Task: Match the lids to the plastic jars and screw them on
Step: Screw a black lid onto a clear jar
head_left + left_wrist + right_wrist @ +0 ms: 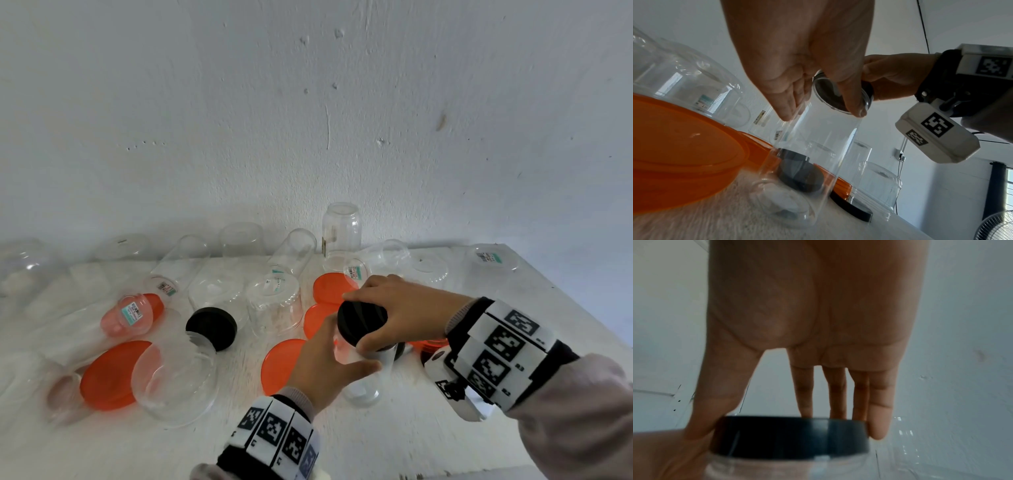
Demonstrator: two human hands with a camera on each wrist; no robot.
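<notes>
A tall clear plastic jar [363,385] stands on the white table, and my left hand [346,346] grips its upper wall. In the left wrist view the jar [818,146] shows see-through, with my fingers [789,100] and thumb wrapped round it just under the rim. A black lid [361,319] sits on the jar's mouth. My right hand [356,320] grips it from above, fingertips curled round its edge. The right wrist view shows the black lid [789,438] on the jar neck [789,467], held between thumb and fingers [879,418].
Several clear jars, upright, upturned or lying, crowd the table [428,438] back to the wall. Orange lids [116,373] [334,287] [281,363] lie around. A lying jar carries a black lid [212,327]. Another black lid [851,209] lies behind the held jar. The table's edge runs along the right.
</notes>
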